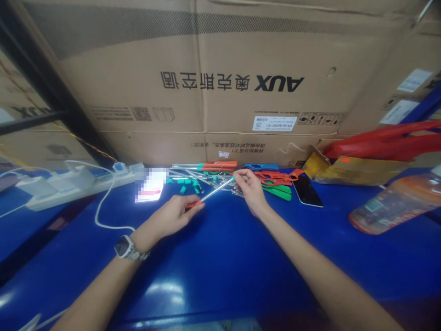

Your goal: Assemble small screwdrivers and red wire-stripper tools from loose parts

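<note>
Two hands share one rod (215, 192). The left hand (172, 216) wraps its fingers round the orange handle, likely to steady it, while the right hand (251, 191), at 1 o'clock, pinches the cap (233, 179) on the tip. The pile (200, 177) at 12 o'clock is too tangled to count, and the rod's tip is hidden.

Loads of open blue tabletop (220, 257) up front, easy passage there. Back is walled off by the big cardboard box (206, 92), with the tool pile (213, 166), phone (308, 191) and power strip (69, 186) crowding its foot; orange bottle (396, 204) blocks the right.
</note>
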`<state>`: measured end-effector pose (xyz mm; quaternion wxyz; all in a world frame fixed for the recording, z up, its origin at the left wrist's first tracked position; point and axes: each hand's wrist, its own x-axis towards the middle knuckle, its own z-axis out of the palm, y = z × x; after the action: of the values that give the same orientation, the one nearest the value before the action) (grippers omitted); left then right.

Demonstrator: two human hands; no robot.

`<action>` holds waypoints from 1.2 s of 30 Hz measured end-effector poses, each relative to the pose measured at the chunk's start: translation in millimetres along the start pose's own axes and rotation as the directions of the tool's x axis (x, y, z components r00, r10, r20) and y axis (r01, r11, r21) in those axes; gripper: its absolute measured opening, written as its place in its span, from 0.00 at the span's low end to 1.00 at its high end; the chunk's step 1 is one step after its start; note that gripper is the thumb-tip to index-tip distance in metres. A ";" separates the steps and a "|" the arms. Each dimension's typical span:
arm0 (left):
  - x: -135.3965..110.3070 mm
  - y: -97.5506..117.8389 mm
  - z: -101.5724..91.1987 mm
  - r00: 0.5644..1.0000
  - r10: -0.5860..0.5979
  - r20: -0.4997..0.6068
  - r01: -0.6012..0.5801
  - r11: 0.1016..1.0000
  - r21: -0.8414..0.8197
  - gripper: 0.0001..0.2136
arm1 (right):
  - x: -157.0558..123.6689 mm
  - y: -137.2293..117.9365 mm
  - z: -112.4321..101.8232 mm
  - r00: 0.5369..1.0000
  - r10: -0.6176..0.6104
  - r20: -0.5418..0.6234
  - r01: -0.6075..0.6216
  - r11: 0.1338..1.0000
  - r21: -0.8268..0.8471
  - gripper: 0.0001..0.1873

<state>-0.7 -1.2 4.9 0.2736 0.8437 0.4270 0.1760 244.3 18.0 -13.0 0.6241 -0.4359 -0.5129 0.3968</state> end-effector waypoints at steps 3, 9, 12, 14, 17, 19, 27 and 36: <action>-0.5 5.8 -0.1 1.000 0.016 -0.027 -0.015 0.999 0.035 0.17 | -1.6 -0.6 2.7 0.994 0.085 0.064 -0.092 0.990 0.108 0.22; 2.9 17.7 2.3 0.995 0.085 -0.055 -0.083 0.996 0.027 0.17 | -18.4 -2.8 25.9 0.946 0.123 0.300 -0.180 0.969 0.171 0.19; 5.0 14.7 5.5 0.996 0.056 -0.068 -0.053 0.998 0.036 0.17 | -25.4 -3.0 35.5 0.936 0.164 0.312 -0.220 0.963 0.155 0.17; 6.4 11.3 8.1 0.997 0.012 -0.079 -0.008 0.999 0.049 0.15 | -28.2 -2.5 38.5 0.928 0.201 0.313 -0.250 0.960 0.126 0.16; 7.7 8.1 10.7 0.992 -0.046 -0.118 0.050 0.998 0.029 0.13 | -29.7 -0.8 39.5 0.923 0.227 0.309 -0.268 0.959 0.095 0.16; 7.7 7.8 11.2 0.992 -0.049 -0.119 0.050 0.999 -0.002 0.13 | -29.2 0.0 39.3 0.920 0.234 0.313 -0.272 0.959 0.084 0.16; 5.5 6.8 15.8 0.993 -0.055 -0.106 0.066 0.993 0.102 0.13 | -29.5 -6.3 40.5 0.911 0.213 0.354 -0.212 0.976 -0.042 0.19; 3.8 26.4 17.3 0.980 -0.143 -0.139 0.174 0.954 0.245 0.15 | -37.7 0.4 56.0 0.982 0.129 0.139 -0.117 0.989 -0.088 0.30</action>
<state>27.1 -16.2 7.7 0.1496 0.8227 0.5283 0.1473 183.1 -9.7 -19.3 0.5418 -0.4615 -0.5441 0.4442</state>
